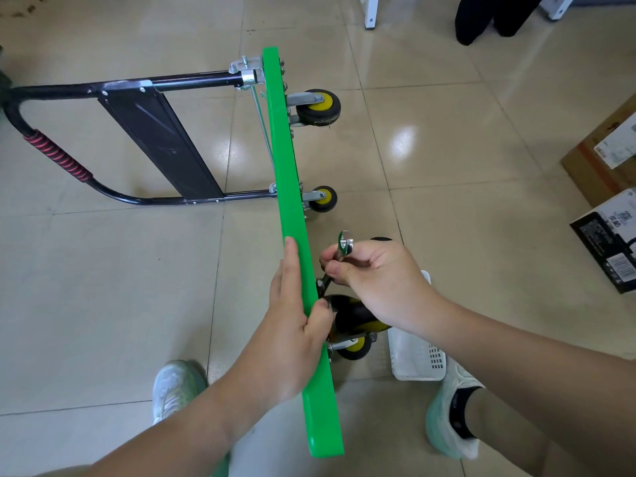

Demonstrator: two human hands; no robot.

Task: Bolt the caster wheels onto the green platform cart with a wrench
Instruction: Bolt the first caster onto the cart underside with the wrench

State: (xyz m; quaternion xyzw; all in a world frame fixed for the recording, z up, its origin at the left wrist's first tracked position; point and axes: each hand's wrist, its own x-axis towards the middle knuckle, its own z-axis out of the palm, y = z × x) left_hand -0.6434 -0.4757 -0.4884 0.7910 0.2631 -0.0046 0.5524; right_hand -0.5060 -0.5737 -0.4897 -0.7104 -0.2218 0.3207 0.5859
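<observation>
Person: two bare forearms, left hand point(292, 325) and right hand point(375, 280) bare.
Footwear: left shoe point(175, 387), white mesh trainer with a pale green tinge; right shoe point(444, 438), low-cut trainer, pale mint and white.
Right ankle: black sock point(463, 411) with a small pale mark.

Left hand point(296, 325) gripping, index finger straight, right hand point(375, 280) fisted
</observation>
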